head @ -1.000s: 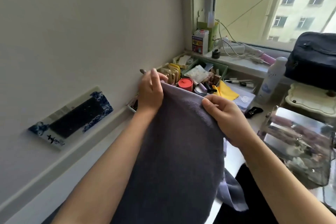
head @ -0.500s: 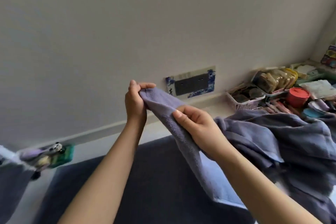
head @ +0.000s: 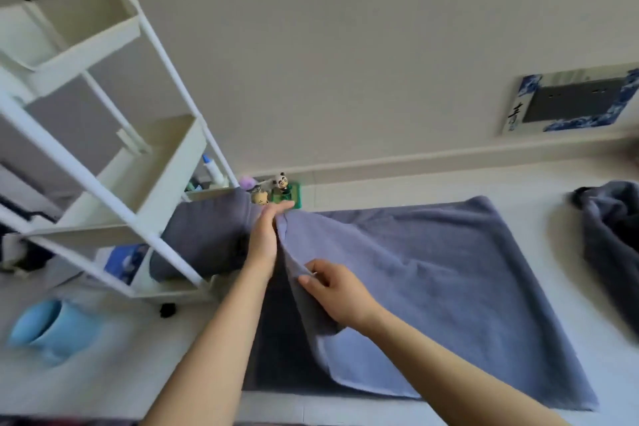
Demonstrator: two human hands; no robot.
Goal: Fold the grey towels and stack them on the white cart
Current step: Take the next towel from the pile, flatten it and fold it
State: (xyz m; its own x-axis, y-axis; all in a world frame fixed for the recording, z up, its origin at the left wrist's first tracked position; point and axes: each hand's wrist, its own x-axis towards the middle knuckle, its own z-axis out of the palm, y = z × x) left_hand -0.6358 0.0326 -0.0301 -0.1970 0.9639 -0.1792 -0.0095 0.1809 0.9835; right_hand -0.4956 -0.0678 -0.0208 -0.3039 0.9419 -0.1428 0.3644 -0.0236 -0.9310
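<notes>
Both hands (head: 340, 290) pinch the grey towel (head: 432, 273) edge

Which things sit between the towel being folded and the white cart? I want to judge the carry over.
Nothing visible blocks it. The grey towel, held by the left hand and right hand, lies just right of the white cart, whose lower shelf already holds a folded towel.
</notes>
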